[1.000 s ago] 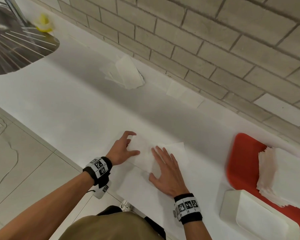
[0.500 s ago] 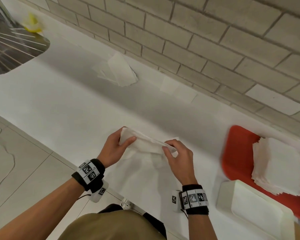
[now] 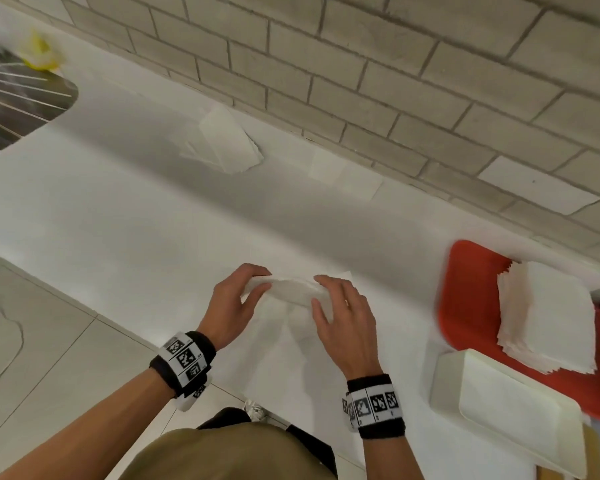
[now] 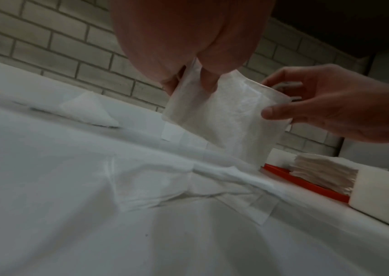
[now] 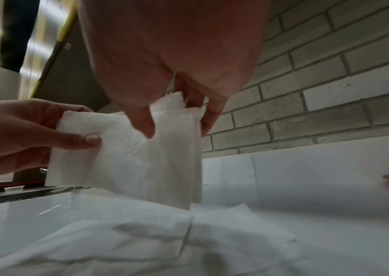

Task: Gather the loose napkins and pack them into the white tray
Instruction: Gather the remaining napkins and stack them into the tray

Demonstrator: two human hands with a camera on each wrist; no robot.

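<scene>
A small bundle of white napkins [image 3: 288, 289] hangs upright just above the counter, held at both ends. My left hand [image 3: 238, 299] pinches its left edge [image 4: 188, 89], thumb in front. My right hand [image 3: 340, 306] pinches the right edge [image 5: 176, 112] between thumb and fingers. Under the bundle more napkins [image 3: 284, 344] lie flat and creased on the counter [image 4: 141, 186]. The white tray [image 3: 520, 417] sits at the lower right. Another loose pile of napkins [image 3: 229, 143] lies by the wall, with flat ones [image 3: 343, 174] beside it.
A red tray [image 3: 465, 299] at the right carries a tall stack of napkins [image 3: 548, 313], just behind the white tray. A steel sink [image 3: 18, 105] with a yellow object [image 3: 40, 50] is at the far left. A brick wall [image 3: 361, 81] bounds the counter's back.
One second ago both hands lay flat on napkins on the counter. They have since gathered a bundle, lifted it and stood it on edge between them.
</scene>
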